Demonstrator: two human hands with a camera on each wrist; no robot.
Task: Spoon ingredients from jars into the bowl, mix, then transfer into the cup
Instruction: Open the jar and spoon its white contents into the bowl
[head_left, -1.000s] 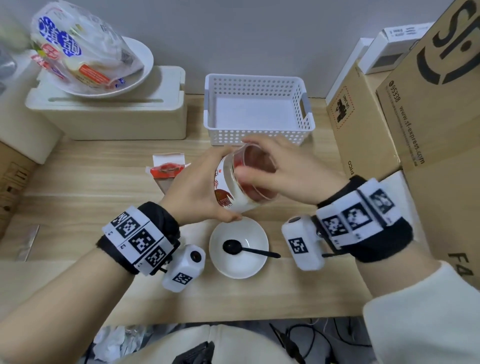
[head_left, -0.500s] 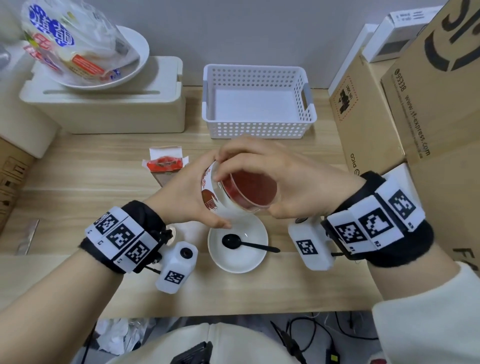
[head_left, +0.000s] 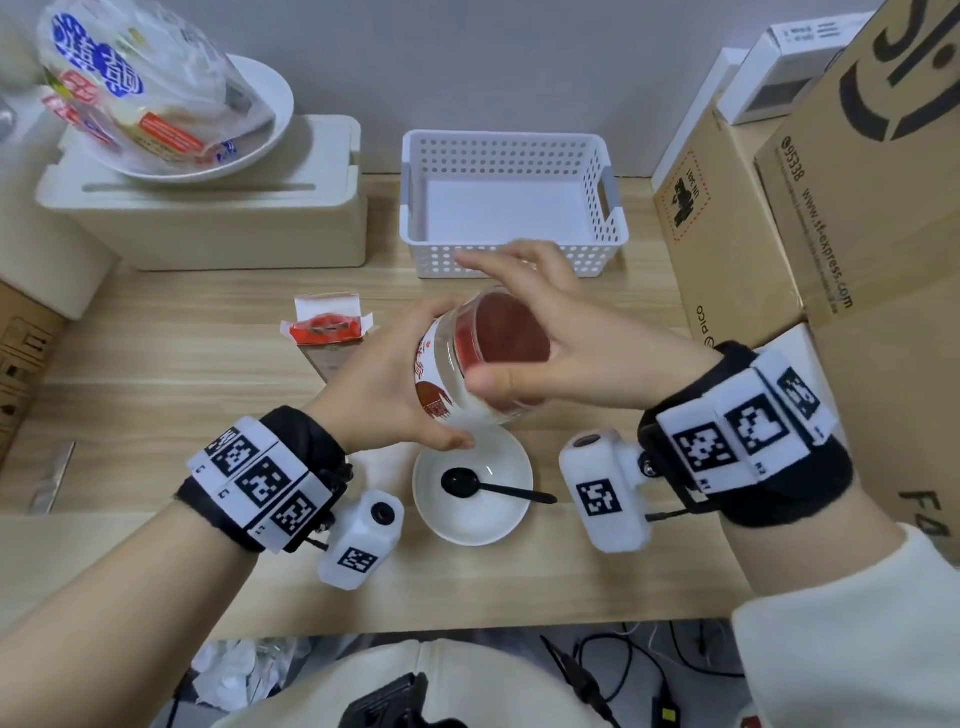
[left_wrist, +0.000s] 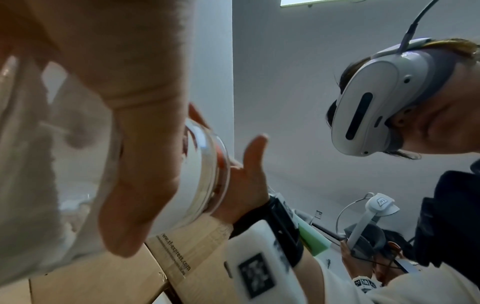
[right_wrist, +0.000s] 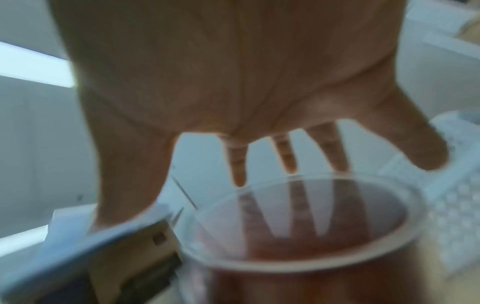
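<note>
My left hand (head_left: 389, 384) grips a glass jar (head_left: 441, 379) of white powder with a red label, tilted above the white bowl (head_left: 498, 525). The jar's clear, red-tinted lid (head_left: 501, 340) faces right. My right hand (head_left: 524, 291) hovers over the lid with fingers spread straight, and the thumb touches the lid's lower edge. In the right wrist view the fingers (right_wrist: 288, 156) stand apart above the lid (right_wrist: 306, 222). A black spoon (head_left: 485, 486) lies in the bowl. In the left wrist view my left thumb (left_wrist: 140, 174) wraps the jar (left_wrist: 189, 174). No cup is visible.
A white perforated basket (head_left: 511, 254) stands behind the hands. A small red-topped carton (head_left: 327, 332) sits left of the jar. Cardboard boxes (head_left: 769, 249) fill the right side. At the back left a beige box (head_left: 208, 223) carries a plate with a bag. The table's front edge is near the bowl.
My right hand gripped the lid before and has now spread its fingers off it. The left hand keeps the jar tilted over the bowl.
</note>
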